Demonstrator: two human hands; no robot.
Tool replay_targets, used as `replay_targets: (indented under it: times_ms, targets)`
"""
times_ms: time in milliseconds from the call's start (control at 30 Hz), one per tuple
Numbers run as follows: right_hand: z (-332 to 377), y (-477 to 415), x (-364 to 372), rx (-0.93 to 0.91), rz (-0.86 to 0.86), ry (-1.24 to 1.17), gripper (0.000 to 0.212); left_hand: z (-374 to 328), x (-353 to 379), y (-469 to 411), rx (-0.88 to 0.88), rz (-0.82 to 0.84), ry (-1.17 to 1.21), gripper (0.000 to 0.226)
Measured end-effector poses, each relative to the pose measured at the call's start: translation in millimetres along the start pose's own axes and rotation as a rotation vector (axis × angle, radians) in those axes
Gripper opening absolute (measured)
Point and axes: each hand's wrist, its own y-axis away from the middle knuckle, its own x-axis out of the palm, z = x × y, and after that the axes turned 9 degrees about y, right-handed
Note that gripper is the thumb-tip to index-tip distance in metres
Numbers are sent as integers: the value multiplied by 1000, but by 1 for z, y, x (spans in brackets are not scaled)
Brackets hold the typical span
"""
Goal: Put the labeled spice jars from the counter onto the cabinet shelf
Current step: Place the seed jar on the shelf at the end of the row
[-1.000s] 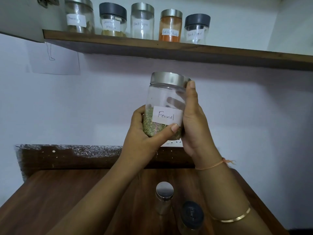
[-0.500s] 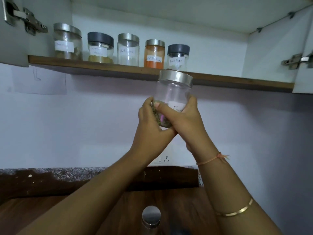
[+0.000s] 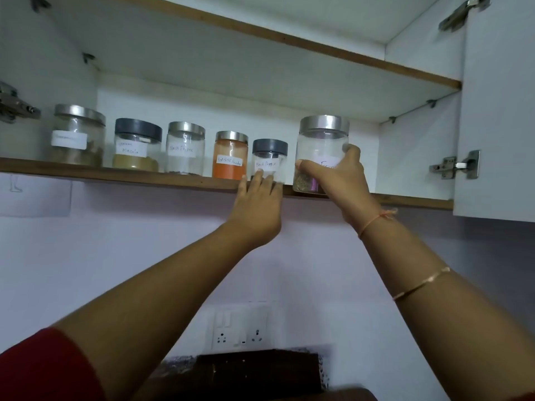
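Observation:
The clear fennel jar point(image 3: 320, 146) with a steel lid stands at the front edge of the cabinet shelf point(image 3: 121, 175), right of the other jars. My right hand point(image 3: 341, 180) wraps around its lower half and covers most of the label. My left hand point(image 3: 259, 202) rests flat on the shelf edge, its fingertips touching the base of the small dark-lidded black pepper jar point(image 3: 269, 157). Further left on the shelf stand the red chilli powder jar point(image 3: 230, 156), a second black pepper jar point(image 3: 185, 147), a garam masala jar point(image 3: 136, 149) and a large jar point(image 3: 77, 134).
The open cabinet door point(image 3: 498, 111) with hinges hangs at the right. Bare shelf runs right of the fennel jar. An upper shelf point(image 3: 289, 41) spans overhead. A wall socket plate point(image 3: 240, 328) sits below, above a dark counter backsplash point(image 3: 254, 371).
The fennel jar went from both hands at chest height up onto the shelf. My left hand let go and moved to the shelf edge by the black pepper jar. The view tilted upward.

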Motion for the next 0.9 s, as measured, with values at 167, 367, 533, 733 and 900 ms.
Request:
replay_targets:
  times_ms: [167,367,533,733,900]
  targets:
    - [-11,-33,8,-21,-61,149,94,4,24,-20,86,-222,40,35]
    - [-30,-70,23,55,45,250,99,2,42,-26,71,-503,72,14]
    - [-36,-108,30,123,198,298,110,0,54,-30,45,-646,65,5]
    - [-43,-135,43,186,316,336,121,6,66,-33,85,-712,33,7]
    - [-54,-147,55,164,319,389,120,4,72,-35,65,-764,8,10]
